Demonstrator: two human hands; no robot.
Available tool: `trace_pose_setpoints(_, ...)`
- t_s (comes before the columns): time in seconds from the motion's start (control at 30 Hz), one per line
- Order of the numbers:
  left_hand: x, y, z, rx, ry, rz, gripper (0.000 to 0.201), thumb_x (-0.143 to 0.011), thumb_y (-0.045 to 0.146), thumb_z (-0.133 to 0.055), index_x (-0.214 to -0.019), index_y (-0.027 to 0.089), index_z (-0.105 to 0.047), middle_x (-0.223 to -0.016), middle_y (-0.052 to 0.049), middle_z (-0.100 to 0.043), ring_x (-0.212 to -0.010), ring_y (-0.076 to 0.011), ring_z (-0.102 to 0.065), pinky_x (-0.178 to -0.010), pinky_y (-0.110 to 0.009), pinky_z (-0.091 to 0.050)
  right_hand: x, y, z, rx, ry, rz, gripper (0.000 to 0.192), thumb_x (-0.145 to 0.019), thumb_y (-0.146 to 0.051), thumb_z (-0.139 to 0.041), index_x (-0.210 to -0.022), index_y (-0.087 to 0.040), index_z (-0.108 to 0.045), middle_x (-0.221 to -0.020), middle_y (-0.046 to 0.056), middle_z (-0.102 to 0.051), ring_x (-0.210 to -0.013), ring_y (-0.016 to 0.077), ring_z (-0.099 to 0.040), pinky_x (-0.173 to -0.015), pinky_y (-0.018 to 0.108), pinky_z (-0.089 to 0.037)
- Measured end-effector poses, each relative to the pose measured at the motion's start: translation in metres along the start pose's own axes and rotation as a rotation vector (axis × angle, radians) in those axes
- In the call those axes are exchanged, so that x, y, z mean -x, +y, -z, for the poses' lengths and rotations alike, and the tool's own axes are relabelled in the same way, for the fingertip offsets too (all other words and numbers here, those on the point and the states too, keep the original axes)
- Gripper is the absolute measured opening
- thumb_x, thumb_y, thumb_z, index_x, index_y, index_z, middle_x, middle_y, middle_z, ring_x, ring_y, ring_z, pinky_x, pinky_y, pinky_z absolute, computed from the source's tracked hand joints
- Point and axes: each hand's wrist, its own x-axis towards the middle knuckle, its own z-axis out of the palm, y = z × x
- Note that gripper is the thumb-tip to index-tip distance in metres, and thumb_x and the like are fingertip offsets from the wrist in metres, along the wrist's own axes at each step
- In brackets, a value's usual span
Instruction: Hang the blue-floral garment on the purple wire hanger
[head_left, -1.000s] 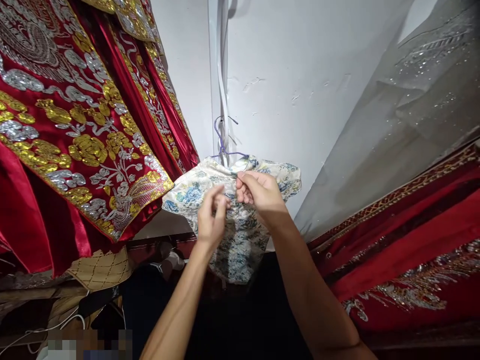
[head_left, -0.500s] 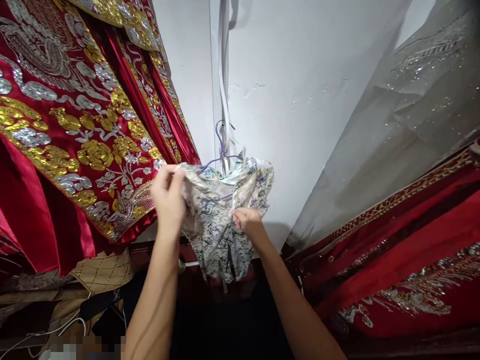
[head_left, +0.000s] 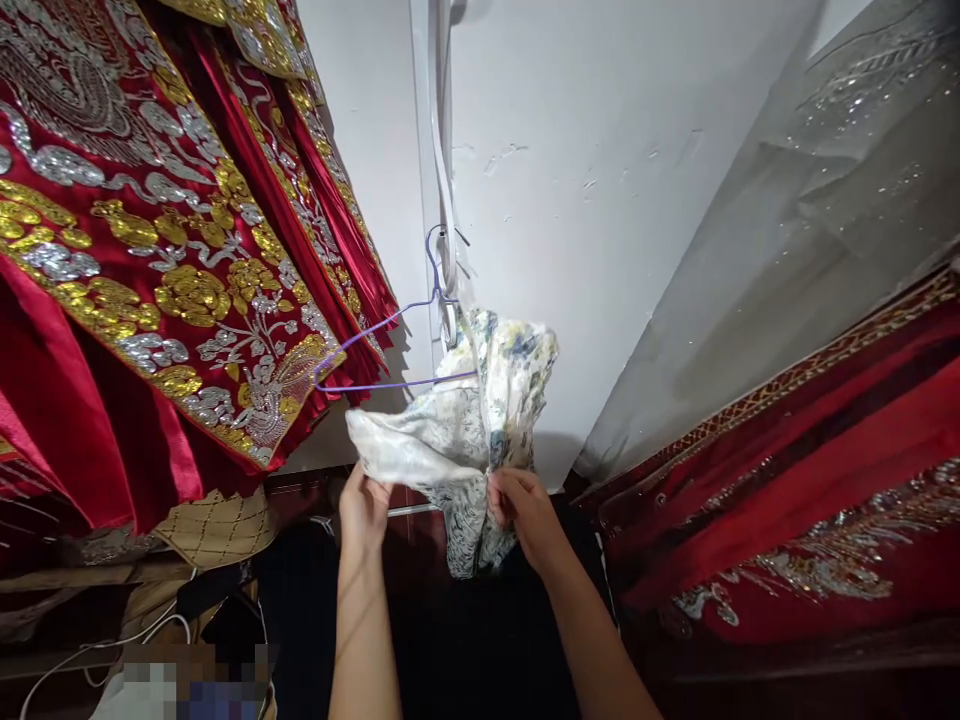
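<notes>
A patterned blouse (head_left: 517, 380) in white, grey-blue and yellow hangs half off a purple wire hanger (head_left: 382, 384). The hanger's hook sits on a white strap against the wall, and its left arm is bare. The blouse's right shoulder still covers the hanger's right end. With fingers closed, my left hand (head_left: 364, 505) holds the loose left side of the blouse, its pale inside turned up. My right hand (head_left: 525, 505) pinches the front edge of the blouse lower down at the middle.
Red garments with gold and silver embroidery (head_left: 191, 290) hang at the left. On the right are a sheer sparkly cover (head_left: 750, 270) and red beaded fabric (head_left: 825, 490). A tan quilted item (head_left: 217, 530) and white cables (head_left: 142, 640) lie at lower left.
The blouse's left shoulder has come off the hanger, baring its left arm. Both my hands have moved down, the left also to the right, still gripping the blouse.
</notes>
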Motion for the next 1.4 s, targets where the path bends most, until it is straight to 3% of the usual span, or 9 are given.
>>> trace_pose_setpoints(0.1,0.019,-0.023,-0.002,-0.16,-0.025,0.051,0.034,-0.068,0.034,-0.081,-0.095,0.016,-0.072,-0.086,-0.008,-0.074,-0.086,-0.0246,-0.071,-0.075,-0.032,-0.055,0.006,-0.005,0.012,0.204,-0.184,-0.094,0.032,-0.083,-0.026,-0.052,-0.052,-0.018,-0.056,-0.046,-0.003,-0.047,-0.042,0.0092,-0.04,-0.05,0.024,-0.031)
trace_pose_setpoints(0.23,0.038,-0.005,-0.019,-0.182,-0.204,0.026,0.026,-0.077,0.039,-0.079,-0.085,0.018,-0.067,-0.08,-0.002,-0.068,-0.073,-0.0156,-0.063,-0.068,-0.024,-0.049,0.012,-0.002,0.028,0.536,-0.506,-0.311,0.031,-0.087,-0.031,-0.054,-0.063,-0.016,-0.066,-0.051,0.001,-0.058,-0.05,0.0131,-0.052,-0.055,0.026,-0.039)
trace_pose_setpoints(0.47,0.091,0.028,-0.074,-0.41,-0.646,-0.211,0.017,-0.092,0.036,-0.066,-0.089,0.019,-0.067,-0.112,-0.008,-0.063,-0.108,-0.0221,-0.059,-0.097,-0.031,-0.044,-0.003,0.007,0.012,0.336,-0.007,-0.095,0.054,-0.088,-0.071,-0.051,-0.088,-0.02,-0.068,-0.092,0.007,-0.07,-0.095,0.0257,-0.063,-0.086,0.036,-0.049)
trace_pose_setpoints(0.67,0.106,0.046,-0.09,-0.739,-0.783,-0.367,0.016,-0.094,0.035,-0.063,-0.092,0.025,-0.076,-0.116,-0.01,-0.061,-0.121,-0.0268,-0.054,-0.108,-0.037,-0.039,-0.003,-0.009,-0.014,-0.24,-0.189,-0.218,0.079,-0.079,-0.09,-0.039,-0.096,-0.019,-0.071,-0.091,0.013,-0.071,-0.105,0.0325,-0.065,-0.091,0.045,-0.051)
trace_pose_setpoints(0.83,0.078,0.053,-0.074,-0.626,-0.679,-0.285,0.031,-0.098,0.043,-0.055,-0.118,0.029,-0.074,-0.132,-0.009,-0.06,-0.126,-0.0282,-0.054,-0.111,-0.038,-0.038,-0.006,-0.035,-0.028,0.028,-0.596,-0.067,0.045,-0.066,-0.047,-0.085,-0.103,-0.028,-0.071,-0.1,0.004,-0.071,-0.1,0.0279,-0.065,-0.092,0.04,-0.051)
trace_pose_setpoints(0.9,0.067,0.052,-0.061,-0.617,-0.669,-0.178,0.041,-0.1,0.05,-0.046,-0.126,0.028,-0.069,-0.128,-0.009,-0.064,-0.123,-0.0283,-0.057,-0.109,-0.037,-0.04,-0.018,-0.049,-0.022,0.267,-0.634,0.037,0.026,-0.067,-0.026,-0.082,-0.092,-0.026,-0.071,-0.092,0.001,-0.07,-0.089,0.0247,-0.064,-0.084,0.036,-0.052)
trace_pose_setpoints(0.97,0.059,0.052,-0.046,-0.704,-0.705,-0.069,0.047,-0.099,0.056,-0.043,-0.117,0.024,-0.073,-0.116,-0.008,-0.07,-0.114,-0.0294,-0.06,-0.103,-0.036,-0.044,-0.038,-0.063,-0.012,0.397,-0.548,0.146,0.007,-0.073,-0.018,-0.068,-0.078,-0.022,-0.069,-0.081,0.001,-0.068,-0.077,0.0216,-0.062,-0.073,0.033,-0.051)
trace_pose_setpoints(1.13,0.048,0.064,-0.015,-1.097,-0.68,-0.15,0.039,-0.091,0.054,-0.057,-0.091,0.019,-0.075,-0.088,-0.005,-0.072,-0.088,-0.0292,-0.064,-0.083,-0.033,-0.049,-0.108,-0.089,0.006,0.421,0.018,0.413,0.042,-0.071,-0.018,-0.059,-0.112,-0.023,-0.065,-0.099,0.003,-0.069,-0.085,0.0197,-0.062,-0.078,0.029,-0.048)
trace_pose_setpoints(1.4,0.003,0.095,0.017,-1.247,-0.51,-0.192,0.034,-0.077,0.041,-0.076,-0.051,0.022,-0.064,-0.058,-0.006,-0.065,-0.056,-0.0233,-0.06,-0.072,-0.033,-0.05,-0.151,-0.082,0.031,0.589,0.038,0.311,0.016,-0.071,-0.029,-0.055,-0.06,-0.018,-0.053,-0.059,-0.001,-0.052,-0.061,0.0142,-0.046,-0.057,0.025,-0.033)
